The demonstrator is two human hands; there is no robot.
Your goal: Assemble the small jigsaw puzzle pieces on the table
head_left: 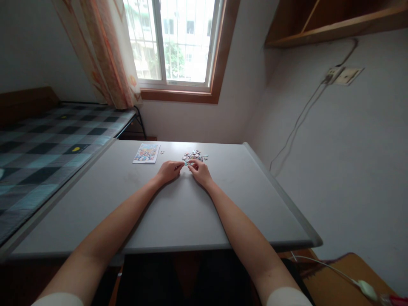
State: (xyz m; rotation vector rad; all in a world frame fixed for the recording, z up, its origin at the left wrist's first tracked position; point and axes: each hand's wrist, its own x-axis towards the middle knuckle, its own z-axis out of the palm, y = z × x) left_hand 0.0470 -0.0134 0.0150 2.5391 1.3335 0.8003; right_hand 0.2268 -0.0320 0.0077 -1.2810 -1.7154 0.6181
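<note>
A small heap of jigsaw pieces (pixel 196 154) lies near the far edge of the grey-white table (pixel 178 212). In front of it, my left hand (pixel 169 171) rests low with its fingertips pinched at a small bluish jigsaw piece (pixel 186 163). My right hand (pixel 200 171) comes to the same spot from the other side, thumb and forefinger curled together at a piece; its exact grip is too small to see clearly. To the left of the heap is a printed picture sheet (pixel 146 153) in many colours. One or two loose puzzle pieces (pixel 162 152) lie beside the sheet.
A bed with a checked cover (pixel 63 140) stands along the table's left side. Behind the table are a barred window (pixel 188 46) and a curtain (pixel 108 51). Cables (pixel 296 123) hang from a wall socket (pixel 346 75) on the right, below a wooden shelf (pixel 338 27).
</note>
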